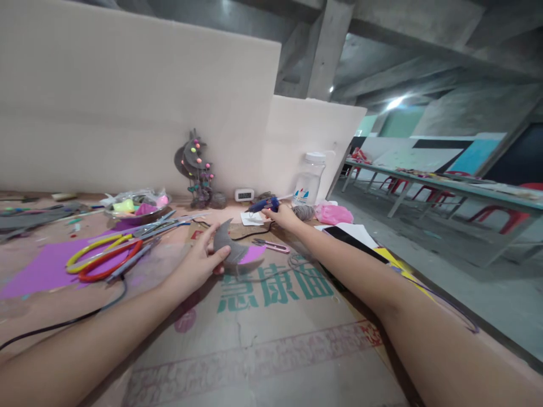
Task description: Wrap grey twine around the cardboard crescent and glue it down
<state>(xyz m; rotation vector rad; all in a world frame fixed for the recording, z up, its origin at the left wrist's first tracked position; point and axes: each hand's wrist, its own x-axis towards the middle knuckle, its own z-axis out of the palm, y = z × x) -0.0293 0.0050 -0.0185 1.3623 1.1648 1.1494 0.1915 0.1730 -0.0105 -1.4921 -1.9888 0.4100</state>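
My left hand [210, 251] pinches a grey crescent-shaped piece [228, 242] with a purple patch at its right end, held just above the cardboard. Farther forward, my right hand [280, 217] is closed on a blue hot glue gun [265, 204], whose nozzle points left over a small white paper [251, 219]. Between the hands lies a pair of pink-handled thread snips [272, 246]. Beside the glue gun sits a ball of grey yarn [304, 212]. Against the panel stands a grey moon-shaped ornament [193, 158] dotted with coloured pompoms.
Printed cardboard [254, 339] covers the table. To the left are scissors [106, 257] with red and yellow handles, purple sheet [46, 265] and a bowl of craft bits [138, 209]. A water bottle [309, 178], a small digital clock [244, 195] and a dark phone [356, 244] stand or lie around.
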